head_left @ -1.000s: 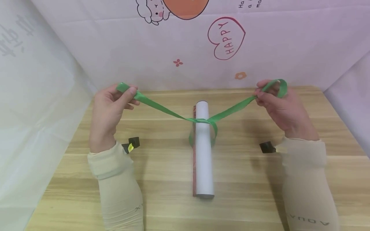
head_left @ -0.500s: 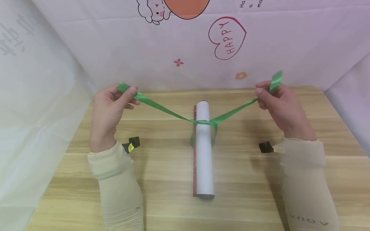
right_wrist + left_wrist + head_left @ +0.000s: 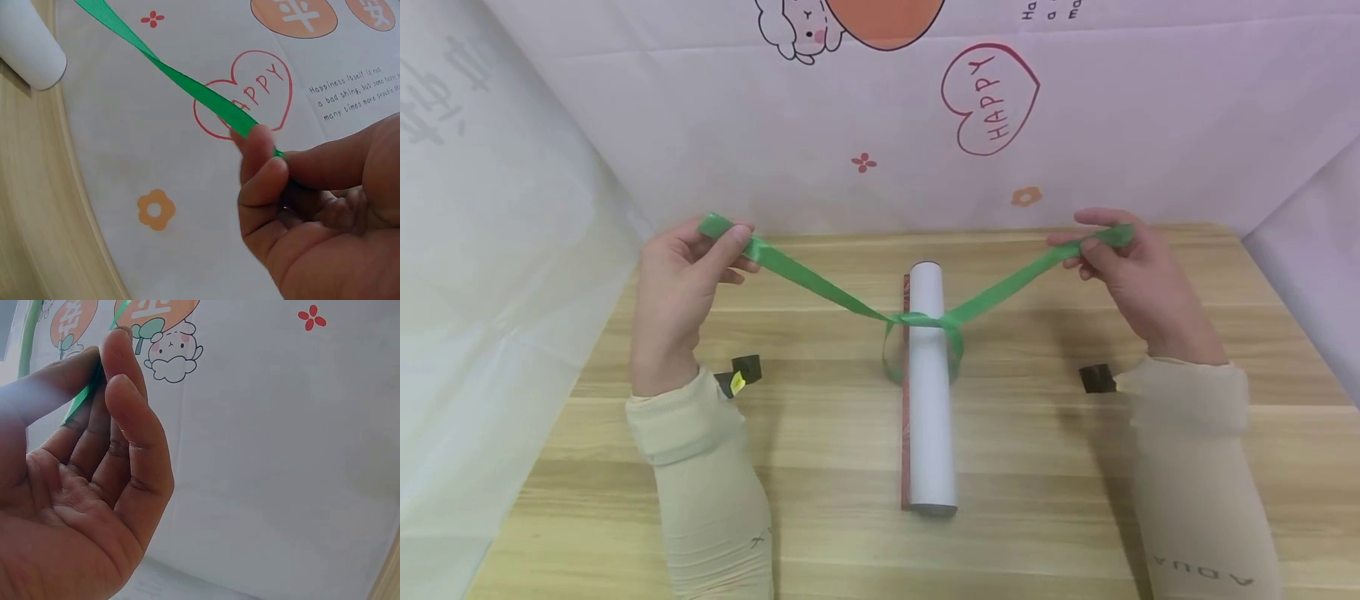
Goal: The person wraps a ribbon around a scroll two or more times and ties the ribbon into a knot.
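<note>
A green ribbon [image 3: 1000, 290] is looped round a white tube [image 3: 930, 417] and crosses over itself on top. The tube lies lengthwise on the wooden table, a thin red strip [image 3: 906, 467] along its left side. At the left, my left hand [image 3: 683, 292] pinches one ribbon end between thumb and fingers, and a short tail sticks out past them. My right hand [image 3: 1131, 275] pinches the other end at the right, several fingers spread. Both ribbon arms rise from the crossing in a wide V. In the right wrist view the ribbon [image 3: 206, 94] twists toward the fingertips.
The wooden table [image 3: 842, 550] extends around the tube. A white printed cloth [image 3: 700, 125] hangs along its back edge, with more white cloth at both sides. Small black wrist devices [image 3: 1097, 378] stick out from the sleeves.
The right hand's hold has shifted along the ribbon; its end, earlier curled and then sticking up, now lies flatter. The loop beside the tube has widened to the left. The left hand barely moved.
</note>
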`<action>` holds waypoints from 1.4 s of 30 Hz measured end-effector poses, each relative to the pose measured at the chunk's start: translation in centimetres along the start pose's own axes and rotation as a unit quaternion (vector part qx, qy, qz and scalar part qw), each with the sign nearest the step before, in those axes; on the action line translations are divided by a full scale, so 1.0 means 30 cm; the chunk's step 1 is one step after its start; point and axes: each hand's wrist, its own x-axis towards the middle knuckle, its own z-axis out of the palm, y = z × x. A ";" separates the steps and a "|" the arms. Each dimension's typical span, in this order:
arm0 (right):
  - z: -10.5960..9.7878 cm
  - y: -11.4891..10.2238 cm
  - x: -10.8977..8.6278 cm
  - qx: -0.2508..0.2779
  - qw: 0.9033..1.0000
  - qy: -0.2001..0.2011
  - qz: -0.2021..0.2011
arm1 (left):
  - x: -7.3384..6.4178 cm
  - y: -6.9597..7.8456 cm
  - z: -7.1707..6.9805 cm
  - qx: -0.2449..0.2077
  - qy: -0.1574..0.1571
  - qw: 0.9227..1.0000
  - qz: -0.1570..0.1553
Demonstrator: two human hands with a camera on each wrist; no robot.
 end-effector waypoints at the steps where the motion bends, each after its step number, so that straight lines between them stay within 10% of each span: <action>1: -0.007 -0.001 -0.002 -0.019 1.000 -0.003 0.001 | -0.001 0.001 -0.002 0.001 0.001 1.000 -0.001; 8: -0.077 -0.021 -0.022 -0.195 0.980 0.040 0.030 | 0.000 0.003 -0.010 -0.003 0.009 1.000 -0.013; 19: -0.154 -0.021 -0.051 -0.002 0.998 0.061 0.029 | -0.007 0.001 -0.035 -0.047 0.087 0.995 -0.005; 32: -0.232 0.001 -0.064 -0.027 0.998 0.018 0.052 | -0.007 0.006 -0.066 -0.065 0.200 0.978 -0.011; 42: -0.310 0.035 -0.068 0.000 0.998 -0.006 0.060 | -0.007 0.005 -0.082 0.010 0.200 0.979 -0.047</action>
